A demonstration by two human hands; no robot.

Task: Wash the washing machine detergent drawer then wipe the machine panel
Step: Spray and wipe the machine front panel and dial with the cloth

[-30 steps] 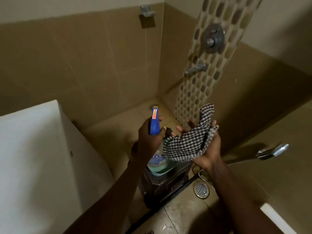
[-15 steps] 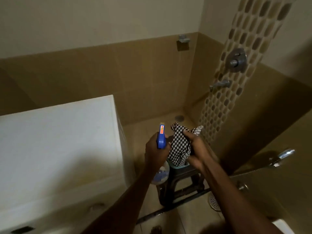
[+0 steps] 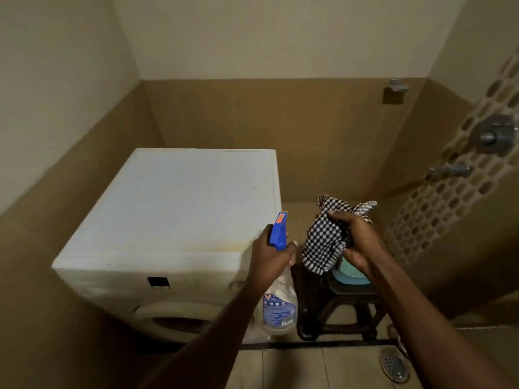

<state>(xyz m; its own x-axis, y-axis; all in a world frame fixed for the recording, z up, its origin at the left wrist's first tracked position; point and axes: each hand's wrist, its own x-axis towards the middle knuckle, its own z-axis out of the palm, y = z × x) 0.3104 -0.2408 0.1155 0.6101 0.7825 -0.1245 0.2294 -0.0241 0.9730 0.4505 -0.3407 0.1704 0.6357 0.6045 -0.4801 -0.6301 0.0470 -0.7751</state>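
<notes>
A white front-loading washing machine (image 3: 179,209) stands at the left, its front panel (image 3: 157,284) dim, with a dark rectangular opening (image 3: 159,282) in it. My left hand (image 3: 269,259) grips a clear spray bottle (image 3: 279,307) with a blue trigger head, just right of the machine's front corner. My right hand (image 3: 356,240) holds a black-and-white checked cloth (image 3: 325,240) bunched up, a little right of the bottle. The detergent drawer itself is not visible.
A dark plastic stool (image 3: 337,307) stands right of the machine with a teal basin (image 3: 351,276) on it. Shower valve (image 3: 494,134) and spout (image 3: 449,169) are on the right mosaic wall. A floor drain (image 3: 394,366) lies at the lower right, behind a dark floor threshold (image 3: 309,345).
The view has swung left, bringing the whole washing machine into sight. My right hand has gathered the hanging cloth into a bunch. The bottle stays in my left hand.
</notes>
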